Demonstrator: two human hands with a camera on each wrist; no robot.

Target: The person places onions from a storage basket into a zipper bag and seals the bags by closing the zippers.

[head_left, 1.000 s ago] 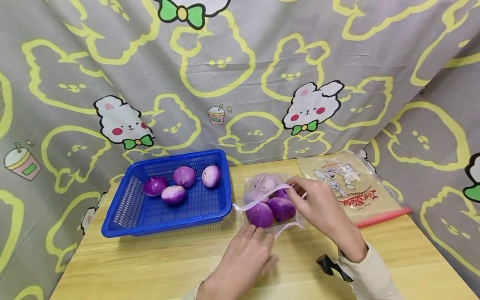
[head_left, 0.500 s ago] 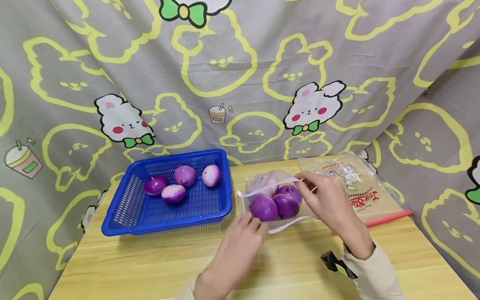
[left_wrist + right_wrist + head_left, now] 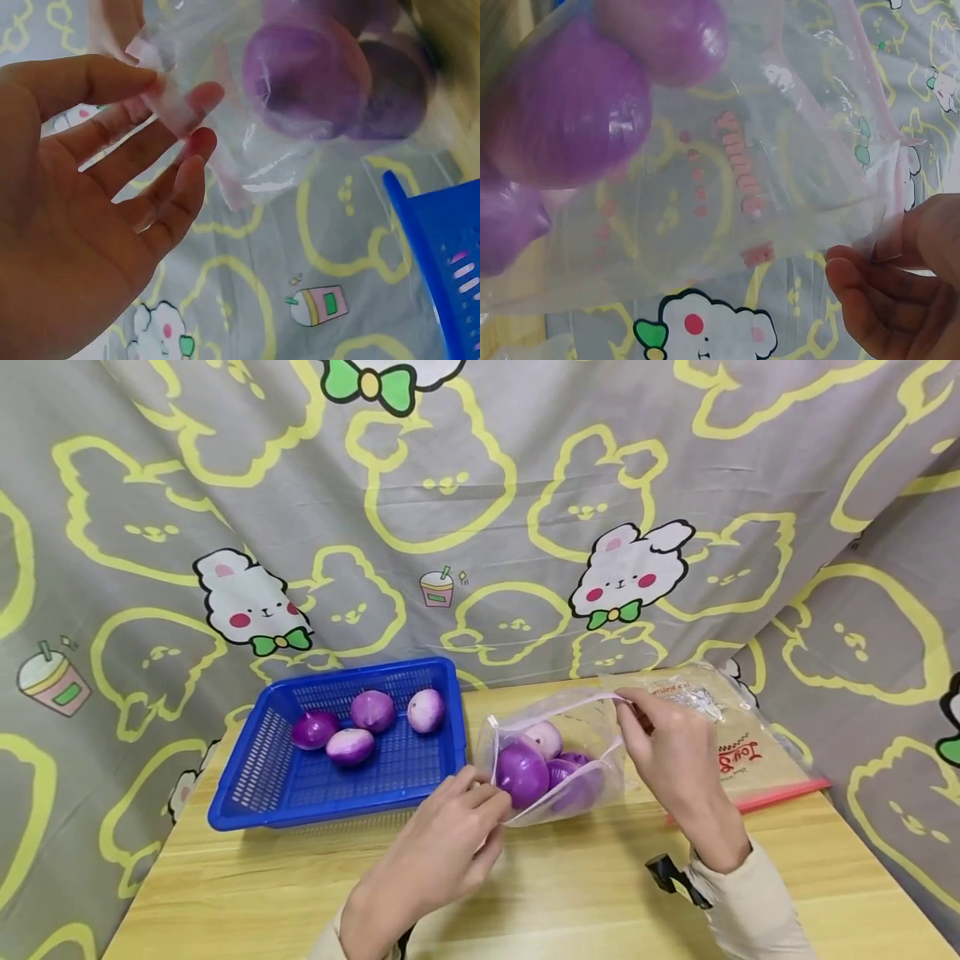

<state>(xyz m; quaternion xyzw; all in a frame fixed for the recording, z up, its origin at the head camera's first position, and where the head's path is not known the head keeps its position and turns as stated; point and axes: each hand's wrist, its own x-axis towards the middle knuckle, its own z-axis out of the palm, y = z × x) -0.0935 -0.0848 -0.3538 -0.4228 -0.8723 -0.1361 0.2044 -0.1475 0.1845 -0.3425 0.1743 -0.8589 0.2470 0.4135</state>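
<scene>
Between my hands, a clear zip bag (image 3: 611, 781) with a pale pink strip along its mouth stands open on the table. Several purple onions (image 3: 522, 774) lie inside, one of them paler (image 3: 543, 739). My left hand (image 3: 442, 835) pinches the strip at the near left of the mouth; in the left wrist view the thumb and fingertips meet on this strip (image 3: 176, 112). At the bag's right corner, my right hand (image 3: 675, 747) grips the edge between thumb and curled fingers. Red print (image 3: 739, 169) shows on the bag in the right wrist view.
A blue plastic basket (image 3: 318, 817) with several onions (image 3: 372, 711) stands to the left of the bag. On the right lies a flat printed zip bag (image 3: 761, 777) with a red closure strip, partly behind my right arm. A patterned curtain (image 3: 517, 543) hangs behind the table.
My left hand has moved left and taken hold of the bag's mouth. My right hand has lifted its corner slightly up and right, and the mouth has widened and risen around the onions.
</scene>
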